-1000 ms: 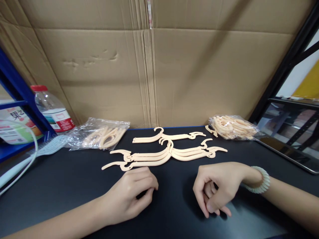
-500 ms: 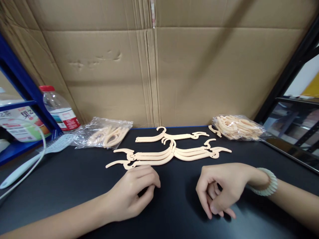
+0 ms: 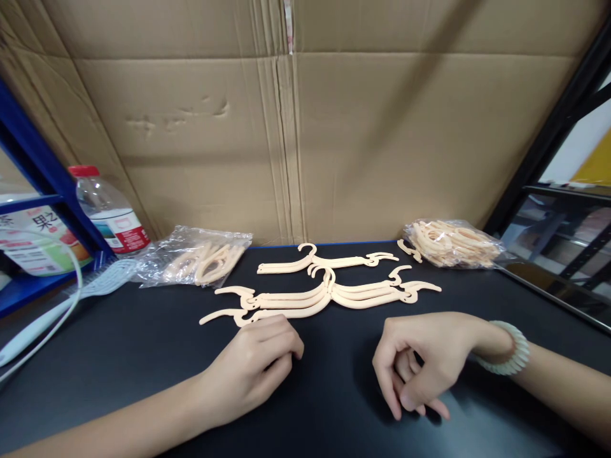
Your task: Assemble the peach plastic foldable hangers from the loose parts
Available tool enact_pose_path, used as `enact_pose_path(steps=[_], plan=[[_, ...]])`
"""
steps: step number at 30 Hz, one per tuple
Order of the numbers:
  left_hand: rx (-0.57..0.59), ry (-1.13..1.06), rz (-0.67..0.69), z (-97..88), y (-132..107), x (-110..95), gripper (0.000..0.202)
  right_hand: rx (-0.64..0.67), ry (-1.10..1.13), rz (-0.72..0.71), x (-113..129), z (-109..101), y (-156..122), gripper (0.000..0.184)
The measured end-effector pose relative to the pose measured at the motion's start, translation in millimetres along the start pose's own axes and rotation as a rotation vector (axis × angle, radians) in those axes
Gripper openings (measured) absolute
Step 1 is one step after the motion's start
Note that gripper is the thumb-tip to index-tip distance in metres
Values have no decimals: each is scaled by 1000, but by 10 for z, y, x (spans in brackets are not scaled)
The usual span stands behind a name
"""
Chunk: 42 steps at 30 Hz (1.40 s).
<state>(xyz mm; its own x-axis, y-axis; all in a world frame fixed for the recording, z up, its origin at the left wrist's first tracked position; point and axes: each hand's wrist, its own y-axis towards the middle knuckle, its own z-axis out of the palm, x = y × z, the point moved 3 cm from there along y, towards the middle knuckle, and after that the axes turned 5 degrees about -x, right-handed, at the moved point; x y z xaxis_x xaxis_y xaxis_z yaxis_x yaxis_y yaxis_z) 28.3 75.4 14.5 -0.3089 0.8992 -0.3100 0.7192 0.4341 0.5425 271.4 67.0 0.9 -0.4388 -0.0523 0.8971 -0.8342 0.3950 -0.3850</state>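
Note:
Several cream plastic hangers lie spread on the black table, with one more cream hanger just behind them. My left hand rests on the table right in front of the nearest hanger, fingers curled loosely with nothing in them. My right hand rests to the right, fingers curled under and empty; a pale bead bracelet is on its wrist.
A clear bag of cream hangers lies at the back left, another bag of hangers at the back right. A water bottle stands by a blue shelf. A white cable runs left. Cardboard walls the back.

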Motion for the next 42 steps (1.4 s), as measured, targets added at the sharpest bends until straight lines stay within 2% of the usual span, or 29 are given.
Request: enact_pose_path(steps=[7, 10, 12, 13, 15, 17, 18, 19, 22, 25, 29, 35, 42], plan=[[41, 16, -21, 18, -10, 20, 24, -31, -53, -34, 27, 13, -7, 19], [57, 0, -35, 30, -17, 32, 24, -141, -198, -93, 127, -74, -104, 21], [59, -8, -30, 35, -16, 30, 23, -332, -357, -147, 203, -239, -235, 21], [56, -12, -21, 36, -13, 25, 23, -477, -459, -164, 226, -358, -322, 22], [43, -20, 3, 34, -4, 11, 25, -856, -772, -140, 226, -644, -537, 20], [38, -18, 16, 33, 4, 0, 26, -1196, -1170, -1, 151, -916, -755, 22], [39, -13, 18, 32, 8, -4, 26, -1260, -1319, 68, 84, -1027, -831, 25], [43, -9, 17, 32, 12, -7, 26, -1255, -1411, 119, 2, -1123, -881, 27], [55, -4, 17, 30, 17, -14, 25, -1134, -1570, 179, -237, -1298, -933, 27], [66, -10, 18, 32, 15, -16, 25, -1065, -1654, 211, -385, -1328, -907, 27], [69, -12, 22, 42, 5, -11, 25, -1011, -1726, 244, -460, -1293, -843, 31], [77, 4, 27, 48, -4, -4, 24, -1008, -1650, 253, -528, -1335, -762, 26], [71, -3, 32, 37, -2, -14, 24, -1056, -1510, 106, -484, -1336, -740, 26]])
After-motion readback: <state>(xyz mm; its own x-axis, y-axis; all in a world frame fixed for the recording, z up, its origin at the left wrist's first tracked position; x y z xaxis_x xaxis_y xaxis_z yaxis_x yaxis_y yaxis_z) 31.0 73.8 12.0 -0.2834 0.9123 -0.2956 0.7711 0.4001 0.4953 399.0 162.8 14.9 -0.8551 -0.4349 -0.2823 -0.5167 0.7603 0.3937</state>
